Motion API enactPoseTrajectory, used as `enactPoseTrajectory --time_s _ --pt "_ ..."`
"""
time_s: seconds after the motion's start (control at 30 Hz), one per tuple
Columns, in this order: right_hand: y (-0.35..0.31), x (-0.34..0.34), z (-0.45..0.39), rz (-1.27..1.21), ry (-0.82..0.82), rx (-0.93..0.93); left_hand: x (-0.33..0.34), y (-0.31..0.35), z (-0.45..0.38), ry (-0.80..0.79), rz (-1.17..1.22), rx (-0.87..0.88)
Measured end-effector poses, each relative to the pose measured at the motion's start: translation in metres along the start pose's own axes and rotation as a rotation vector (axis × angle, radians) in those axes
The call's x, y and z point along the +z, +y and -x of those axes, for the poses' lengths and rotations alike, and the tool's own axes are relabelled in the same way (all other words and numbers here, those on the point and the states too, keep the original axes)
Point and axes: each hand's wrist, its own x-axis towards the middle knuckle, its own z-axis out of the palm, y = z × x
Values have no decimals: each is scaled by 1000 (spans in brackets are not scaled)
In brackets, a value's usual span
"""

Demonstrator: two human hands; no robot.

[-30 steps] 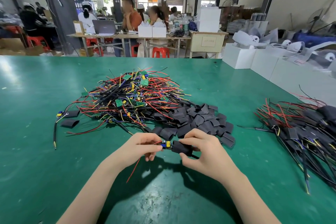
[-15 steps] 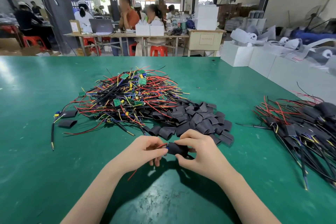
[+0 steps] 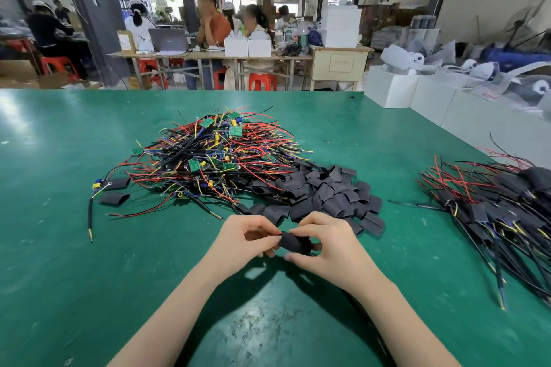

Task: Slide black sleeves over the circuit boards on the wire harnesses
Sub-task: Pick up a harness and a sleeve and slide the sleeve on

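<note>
Black sleeve (image 3: 293, 242) held just above the green table (image 3: 74, 262), nearest the camera, between both hands; right hand (image 3: 323, 243) pinches it, thumb beneath and curled fingers over its far edge; left hand (image 3: 244, 237) grips the red wire (image 3: 269, 235) running out of the sleeve's left end, fingers curled round it; circuit board not visible, so whether it sits inside the sleeve cannot be told.

Just beyond the held sleeve: heap of loose black sleeves (image 3: 328, 192), flattened tubes lying overlapped, nearest ones almost touching the fingers; beyond and left of that heap, touching it: tangle of unsleeved wire harnesses (image 3: 214, 155), red, black, yellow and blue leads with small green circuit boards (image 3: 235, 132) showing among them; at the tangle's left edge, two single sleeves (image 3: 114, 198) lie apart on the table, with one black lead (image 3: 89, 217) trailing toward the camera.

Well right of the held sleeve: second pile of harnesses (image 3: 492, 202), boards covered in black sleeves, leads fanned toward the camera.

Beyond the table's far right edge: row of white boxes (image 3: 390, 89); further back: workbench (image 3: 208, 53) with seated people, a laptop (image 3: 168, 40), red stools (image 3: 262, 80).
</note>
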Motion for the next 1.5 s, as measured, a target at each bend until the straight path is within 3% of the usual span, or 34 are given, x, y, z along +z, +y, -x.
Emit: enactPoseTrajectory --time_s 0.3,0.37,0.47,0.57,0.63,0.73,0.8,0.93,1.03,1.13,1.23,1.3,1.5 --pt "2 -5 -2 -22 18 15 -8 7 1 -108 -135 95" --pt "6 -15 -3 -14 36 28 -14 8 -1 -25 -193 164" --pt "24 -43 -2 45 248 79 -30 2 -6 302 -296 201" --pt "53 -73 9 256 547 256 -48 -5 -9 600 -422 115" --pt "73 -84 21 397 616 467 -55 -9 -11 677 -470 63" --pt "89 -85 33 511 404 903 -61 -11 -15 740 -506 23" --pt "87 -79 32 540 289 1011 -64 -14 -19 744 -540 1" --pt "67 -59 14 461 372 705 -69 -26 -24 555 -667 -114" --pt "53 -36 3 382 242 490 -72 -36 -25 410 -718 -165" --pt "49 -18 -1 462 24 428 -79 -31 -32 575 -719 -139" --pt "51 -14 -1 433 5 455 -92 -20 -46 761 -696 -47" --pt "51 -15 -1 380 47 450 -102 -15 -60 774 -722 -14" --pt "53 -16 -3 425 10 439 -120 -20 -86 755 -663 -205"
